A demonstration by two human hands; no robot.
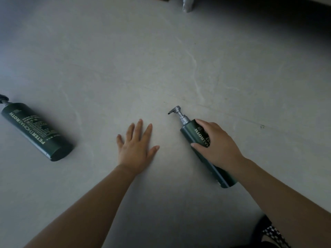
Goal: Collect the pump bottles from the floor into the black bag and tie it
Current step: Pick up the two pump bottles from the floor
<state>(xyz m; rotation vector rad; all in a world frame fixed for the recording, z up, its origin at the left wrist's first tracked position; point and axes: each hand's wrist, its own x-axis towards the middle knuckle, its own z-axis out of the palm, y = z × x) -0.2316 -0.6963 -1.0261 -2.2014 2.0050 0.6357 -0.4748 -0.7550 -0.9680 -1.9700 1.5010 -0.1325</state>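
Observation:
Two dark green pump bottles with white lettering lie on the pale grey floor. My right hand (pixel 217 145) is wrapped over the body of the right bottle (pixel 189 132), whose silver pump points away from me. My left hand (pixel 137 146) rests flat on the floor with its fingers spread, holding nothing, a short way left of that bottle. The other bottle (pixel 35 131) lies on its side at the far left, its pump cut off by the frame edge. No black bag is in view.
A silvery object (pixel 187 5) stands at the top edge, beside a dark shadowed area at the top right. Black-and-white checked fabric (pixel 274 233) shows at the bottom right. The floor (pixel 125 68) is marbled grey.

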